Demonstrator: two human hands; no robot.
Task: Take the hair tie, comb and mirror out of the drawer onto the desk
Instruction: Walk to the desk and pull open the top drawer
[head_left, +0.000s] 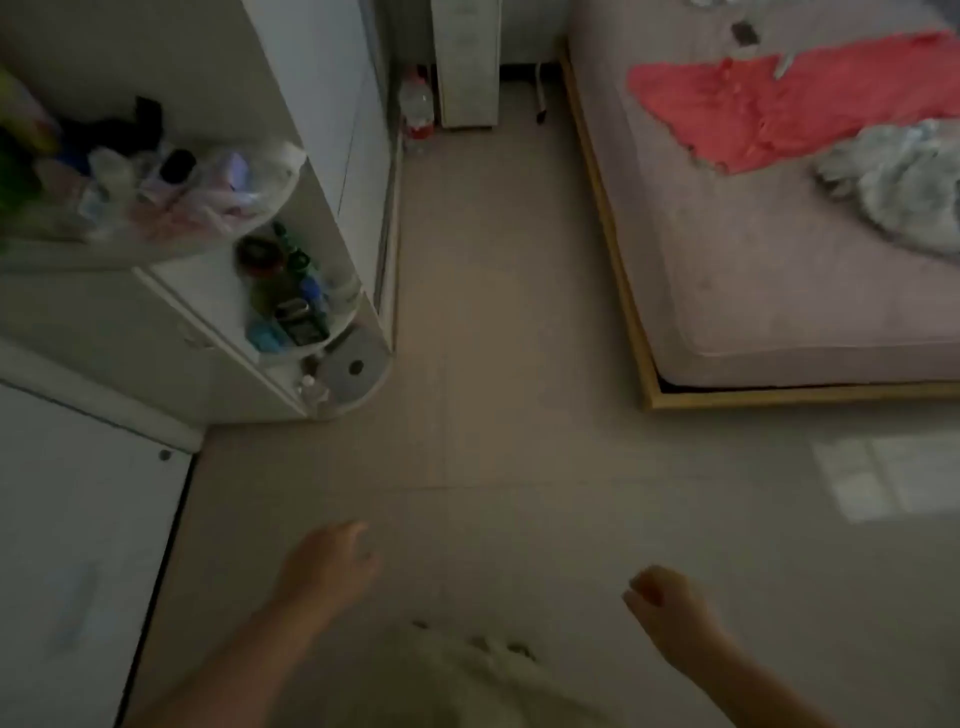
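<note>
The frame is dim and blurred. My left hand (332, 564) hangs over the tiled floor at the lower middle, fingers loosely curled and holding nothing. My right hand (667, 603) is at the lower right, fingers curled in, nothing visible in it. A white cabinet (78, 545) with a small round knob stands at the lower left, its front shut. No hair tie, comb or mirror shows anywhere in view.
White rounded corner shelves (332, 332) at the left carry bottles, jars and bags. A bed (779, 249) with a wooden frame, a red cloth and a grey bundle fills the right. A water bottle (415, 109) stands by the far wall. Tiled floor lies between.
</note>
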